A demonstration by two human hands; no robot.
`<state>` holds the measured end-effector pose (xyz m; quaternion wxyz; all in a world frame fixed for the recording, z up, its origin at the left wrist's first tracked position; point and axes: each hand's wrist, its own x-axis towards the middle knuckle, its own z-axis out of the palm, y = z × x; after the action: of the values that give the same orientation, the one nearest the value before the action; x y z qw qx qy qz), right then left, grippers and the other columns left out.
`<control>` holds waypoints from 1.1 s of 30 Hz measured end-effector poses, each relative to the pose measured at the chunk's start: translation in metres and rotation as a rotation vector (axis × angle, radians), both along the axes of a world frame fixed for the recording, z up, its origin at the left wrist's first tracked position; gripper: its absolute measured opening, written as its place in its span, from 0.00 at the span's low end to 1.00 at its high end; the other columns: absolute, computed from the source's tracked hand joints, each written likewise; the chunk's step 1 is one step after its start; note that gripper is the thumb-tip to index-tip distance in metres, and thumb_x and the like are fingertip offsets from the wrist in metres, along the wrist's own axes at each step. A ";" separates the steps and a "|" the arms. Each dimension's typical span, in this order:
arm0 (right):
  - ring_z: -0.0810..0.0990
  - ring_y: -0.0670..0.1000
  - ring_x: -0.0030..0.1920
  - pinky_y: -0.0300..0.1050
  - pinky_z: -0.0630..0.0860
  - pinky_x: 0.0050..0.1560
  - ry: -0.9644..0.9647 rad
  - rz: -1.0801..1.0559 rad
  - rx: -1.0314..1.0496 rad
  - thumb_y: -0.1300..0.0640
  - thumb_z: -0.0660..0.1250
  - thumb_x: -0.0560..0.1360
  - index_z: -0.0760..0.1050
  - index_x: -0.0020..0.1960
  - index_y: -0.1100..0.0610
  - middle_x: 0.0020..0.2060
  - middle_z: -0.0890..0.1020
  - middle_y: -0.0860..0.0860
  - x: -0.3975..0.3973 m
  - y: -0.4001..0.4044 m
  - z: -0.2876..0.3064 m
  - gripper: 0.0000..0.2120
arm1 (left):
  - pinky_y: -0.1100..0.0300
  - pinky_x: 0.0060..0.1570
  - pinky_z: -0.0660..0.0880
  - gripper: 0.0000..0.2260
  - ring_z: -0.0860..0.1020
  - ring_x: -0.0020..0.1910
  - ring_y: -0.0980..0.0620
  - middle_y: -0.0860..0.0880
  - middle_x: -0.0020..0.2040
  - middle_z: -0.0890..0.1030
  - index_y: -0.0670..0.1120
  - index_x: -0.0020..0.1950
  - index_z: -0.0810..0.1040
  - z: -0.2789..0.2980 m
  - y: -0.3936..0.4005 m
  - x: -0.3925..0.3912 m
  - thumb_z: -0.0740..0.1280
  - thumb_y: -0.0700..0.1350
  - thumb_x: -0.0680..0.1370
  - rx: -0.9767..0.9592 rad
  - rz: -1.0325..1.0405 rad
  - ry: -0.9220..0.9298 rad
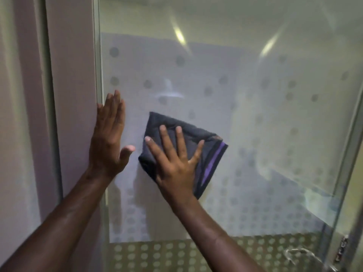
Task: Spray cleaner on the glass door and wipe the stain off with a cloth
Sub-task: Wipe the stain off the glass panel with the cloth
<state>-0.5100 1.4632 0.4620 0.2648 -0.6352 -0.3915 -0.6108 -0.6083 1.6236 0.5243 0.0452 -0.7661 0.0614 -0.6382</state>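
The glass door fills most of the view, frosted with a pattern of round dots and showing reflections. A dark folded cloth with a purple stripe lies flat against the glass near the centre. My right hand presses on the cloth with fingers spread. My left hand rests flat and open on the glass at its left edge, beside the frame, holding nothing. No spray bottle is in view. I cannot make out a distinct stain through the blur.
A pale wall and door frame stand to the left of the glass. At the lower right a metal hinge or latch sits on the right frame, with a clear handle next to it.
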 end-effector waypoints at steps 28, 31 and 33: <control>0.51 0.48 0.84 0.56 0.41 0.84 0.789 0.303 0.409 0.67 0.61 0.82 0.72 0.76 0.49 0.82 0.61 0.42 0.029 -0.178 -0.160 0.26 | 0.48 0.71 0.72 0.17 0.78 0.69 0.48 0.50 0.68 0.81 0.44 0.67 0.81 -0.159 -0.098 -0.036 0.59 0.51 0.85 -0.326 -0.441 0.186; 0.70 0.50 0.77 0.47 0.67 0.77 1.080 0.634 0.551 0.60 0.64 0.84 0.75 0.73 0.48 0.76 0.74 0.46 -0.006 -0.171 -0.176 0.20 | 0.56 0.58 0.79 0.12 0.84 0.57 0.58 0.59 0.55 0.86 0.49 0.56 0.86 -0.175 -0.126 -0.036 0.64 0.51 0.83 -0.511 -0.516 0.328; 0.83 0.50 0.52 0.45 0.82 0.52 1.327 0.780 0.761 0.54 0.65 0.83 0.79 0.68 0.48 0.56 0.86 0.48 -0.025 -0.172 -0.180 0.15 | 0.59 0.57 0.79 0.11 0.83 0.56 0.61 0.62 0.54 0.86 0.52 0.55 0.87 -0.184 -0.138 -0.032 0.67 0.53 0.81 -0.667 -0.551 0.494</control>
<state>-0.5346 1.2912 0.2816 0.8252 -0.5490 -0.1145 -0.0677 -0.6405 1.4854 0.3406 -0.3887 -0.8224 0.0629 -0.4107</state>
